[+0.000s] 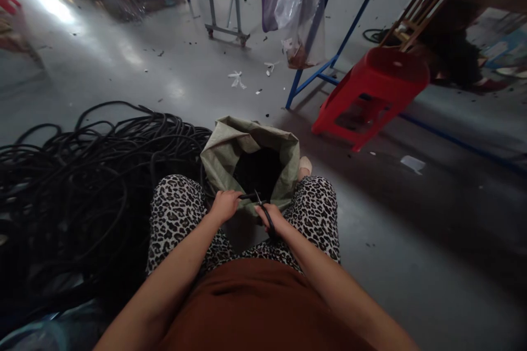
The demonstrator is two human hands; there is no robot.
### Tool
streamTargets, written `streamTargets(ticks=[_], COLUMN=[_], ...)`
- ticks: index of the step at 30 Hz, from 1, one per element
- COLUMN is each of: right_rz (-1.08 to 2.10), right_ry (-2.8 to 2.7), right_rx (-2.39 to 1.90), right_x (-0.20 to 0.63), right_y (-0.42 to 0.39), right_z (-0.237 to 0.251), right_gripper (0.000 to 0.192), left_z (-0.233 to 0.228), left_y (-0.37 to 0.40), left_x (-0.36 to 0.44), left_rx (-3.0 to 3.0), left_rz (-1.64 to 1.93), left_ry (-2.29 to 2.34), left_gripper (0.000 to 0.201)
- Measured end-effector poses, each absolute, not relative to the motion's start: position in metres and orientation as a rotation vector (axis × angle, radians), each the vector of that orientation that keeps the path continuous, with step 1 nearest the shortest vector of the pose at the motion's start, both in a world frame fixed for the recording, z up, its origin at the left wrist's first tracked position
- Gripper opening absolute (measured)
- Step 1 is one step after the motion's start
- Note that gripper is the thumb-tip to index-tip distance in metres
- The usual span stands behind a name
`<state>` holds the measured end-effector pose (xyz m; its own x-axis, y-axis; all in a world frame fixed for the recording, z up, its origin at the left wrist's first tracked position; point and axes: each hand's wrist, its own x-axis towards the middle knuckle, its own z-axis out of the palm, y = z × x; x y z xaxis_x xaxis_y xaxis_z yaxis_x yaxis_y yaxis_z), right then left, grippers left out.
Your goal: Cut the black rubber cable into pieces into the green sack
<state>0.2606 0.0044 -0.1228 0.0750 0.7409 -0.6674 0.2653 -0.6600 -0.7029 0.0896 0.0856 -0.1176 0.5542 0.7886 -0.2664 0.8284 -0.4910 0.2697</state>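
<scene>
My left hand [225, 205] is closed on a black rubber hose [248, 196], whose end points right over the near rim of a sack. My right hand [272, 218] grips a pair of scissors [268, 219] with black handles. Their blades meet the hose close to its end; whether they cut into it I cannot make out. Between my knees stands the greenish woven sack [218, 156], its mouth folded open and its inside dark. What lies in it is too dark to name. A large heap of black hose [102, 164] lies to my left.
A red plastic stool [370, 93] stands tilted-looking at the right, near a blue-legged table [313, 74]. Plastic bags [294, 5] hang from that table. A grey wheeled frame [224, 11] is farther back. White scraps [236, 79] litter the floor. Another person's legs [457, 55] show at the right.
</scene>
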Motion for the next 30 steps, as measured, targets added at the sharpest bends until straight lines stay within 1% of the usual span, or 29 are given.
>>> streamTargets(ticks=[8, 13, 22, 30], right_rz=[1.625, 1.62, 1.778, 1.828], right_ry=[-0.99, -0.869, -0.854, -0.912], right_rx=[-1.975, -1.985, -1.817, -1.781], right_x=[0.262, 0.262, 0.262, 0.262], right_y=[0.006, 0.007, 0.0, 0.0], right_z=[-0.121, -0.119, -0.106, -0.115], right_gripper=[0.025, 0.024, 0.035, 0.041], left_z=[-0.117, -0.116, -0.122, -0.114], left_y=[0.086, 0.087, 0.091, 0.088], left_x=[0.088, 0.089, 0.087, 0.089], left_rx=[2.397, 2.378, 2.371, 2.405], left_rz=[-0.172, -0.138, 0.003, -0.007], left_ry=[1.378, 1.397, 1.425, 1.388], left_gripper=[0.029, 0.028, 0.029, 0.028])
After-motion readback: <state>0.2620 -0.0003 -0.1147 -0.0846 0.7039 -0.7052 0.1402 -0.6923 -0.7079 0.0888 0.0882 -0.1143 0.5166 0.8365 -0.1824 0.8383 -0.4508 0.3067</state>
